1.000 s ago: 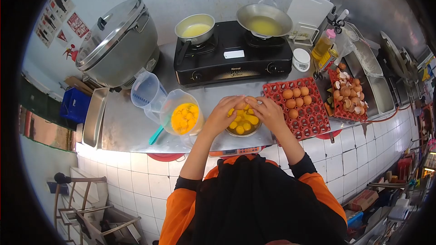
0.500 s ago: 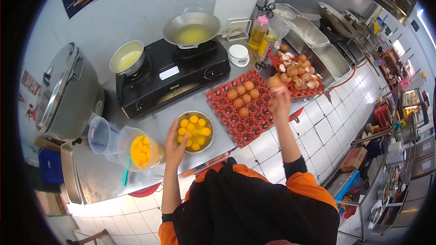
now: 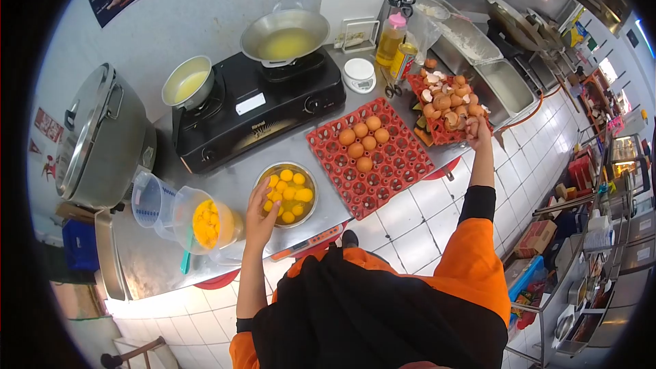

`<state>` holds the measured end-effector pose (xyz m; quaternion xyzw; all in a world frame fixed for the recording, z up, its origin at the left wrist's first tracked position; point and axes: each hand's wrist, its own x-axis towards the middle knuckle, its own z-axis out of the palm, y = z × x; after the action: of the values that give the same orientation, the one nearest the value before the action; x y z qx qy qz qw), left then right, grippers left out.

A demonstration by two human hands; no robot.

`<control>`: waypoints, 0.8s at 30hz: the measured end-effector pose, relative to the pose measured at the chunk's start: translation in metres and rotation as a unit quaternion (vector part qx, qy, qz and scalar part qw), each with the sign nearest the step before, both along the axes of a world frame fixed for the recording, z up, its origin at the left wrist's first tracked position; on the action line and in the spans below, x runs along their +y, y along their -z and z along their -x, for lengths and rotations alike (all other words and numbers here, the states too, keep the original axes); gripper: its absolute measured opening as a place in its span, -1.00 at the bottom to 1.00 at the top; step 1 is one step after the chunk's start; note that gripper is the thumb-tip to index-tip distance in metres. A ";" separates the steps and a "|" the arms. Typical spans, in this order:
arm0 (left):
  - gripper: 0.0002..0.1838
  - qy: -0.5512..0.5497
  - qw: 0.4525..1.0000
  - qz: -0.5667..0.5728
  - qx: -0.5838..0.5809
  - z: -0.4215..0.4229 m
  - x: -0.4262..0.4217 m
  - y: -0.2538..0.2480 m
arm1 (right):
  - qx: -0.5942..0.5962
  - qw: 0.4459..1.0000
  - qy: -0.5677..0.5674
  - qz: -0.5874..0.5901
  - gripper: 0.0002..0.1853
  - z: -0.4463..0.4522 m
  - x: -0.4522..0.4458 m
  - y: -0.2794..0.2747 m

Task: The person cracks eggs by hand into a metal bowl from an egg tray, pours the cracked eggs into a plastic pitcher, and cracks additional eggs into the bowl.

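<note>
My left hand [image 3: 260, 213] is open, its fingers spread along the left rim of a metal bowl [image 3: 316, 206]. Several yolks [image 3: 288, 192] lie in clear egg white inside the bowl. On the right, my right hand [image 3: 480, 131] has its fingers bent at the near right corner of a red tray [image 3: 444, 135] heaped with broken eggshells [image 3: 452, 104]. Whatever those fingers hold is too unclear to make out. Between my hands, a larger red egg tray [image 3: 383, 188] carries several whole brown eggs [image 3: 369, 143].
Left of the bowl stands a plastic jug of yolks [image 3: 212, 225] with a teal-handled utensil [image 3: 185, 260]. Behind, a black two-burner stove [image 3: 266, 106] bears a pot [image 3: 188, 82] and a wok [image 3: 285, 35]. A white scale [image 3: 359, 75], oil bottle [image 3: 391, 42] and metal bins [image 3: 506, 89] line the back.
My right hand has moved right, from over the large egg tray's edge with a brown eggshell to the corner of the shell tray. My left hand stays by the bowl.
</note>
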<state>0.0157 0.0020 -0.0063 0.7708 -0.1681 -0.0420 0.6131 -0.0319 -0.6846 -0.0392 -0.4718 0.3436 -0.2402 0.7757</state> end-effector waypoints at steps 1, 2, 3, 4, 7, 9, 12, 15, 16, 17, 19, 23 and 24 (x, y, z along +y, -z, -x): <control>-0.41 0.000 1.000 0.001 0.005 0.002 0.004 0.003 | -0.007 1.000 0.025 -0.002 -0.64 0.000 0.000 0.002; -0.42 0.001 1.000 0.002 0.008 0.002 0.007 0.008 | -0.001 0.999 0.037 0.036 -0.68 0.000 0.004 0.006; -0.42 0.002 1.000 0.004 0.009 0.001 0.010 0.008 | 0.004 0.996 0.049 0.075 -0.72 0.001 0.004 0.009; -0.42 -0.004 1.000 0.006 0.016 0.001 0.012 0.009 | 0.007 0.991 0.062 0.115 -0.74 0.000 0.006 0.012; -0.44 -0.018 0.999 0.013 0.032 0.003 0.015 0.010 | 0.096 0.868 0.145 0.466 -0.71 -0.010 0.081 -0.008; -0.46 -0.021 0.999 0.017 0.036 0.001 0.011 0.014 | 0.100 0.805 0.056 0.582 -0.62 -0.015 0.179 -0.039; -0.50 0.008 0.998 0.046 0.039 -0.005 0.000 0.019 | 0.283 0.700 -0.234 0.612 -0.50 -0.008 0.310 -0.060; -0.52 0.018 0.999 0.020 0.023 -0.008 -0.009 0.008 | 0.287 0.620 -0.231 0.693 -0.46 -0.017 0.348 -0.024; -0.53 0.020 1.000 0.016 0.017 -0.009 -0.009 0.006 | 0.303 0.616 -0.226 0.691 -0.46 -0.021 0.353 -0.021; -0.53 0.021 1.000 0.016 0.015 -0.010 -0.009 0.005 | 0.318 0.611 -0.220 0.690 -0.46 -0.025 0.357 -0.020; -0.55 0.019 1.000 0.017 0.013 -0.010 -0.009 0.009 | 0.336 0.597 -0.244 0.686 -0.49 -0.029 0.358 -0.023; -0.50 0.026 0.997 -0.055 -0.041 -0.005 -0.014 0.003 | 0.330 0.623 -0.216 0.676 -0.52 -0.028 0.362 -0.035; -0.45 0.040 0.992 -0.082 -0.085 -0.002 -0.019 -0.005 | 0.309 0.652 -0.239 0.650 -0.51 -0.027 0.371 -0.049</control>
<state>0.0182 -0.0172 -0.0012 0.8119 -0.2468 -0.0143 0.5289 -0.0050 -0.3139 0.0102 -0.9681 0.1947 -0.0484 0.1503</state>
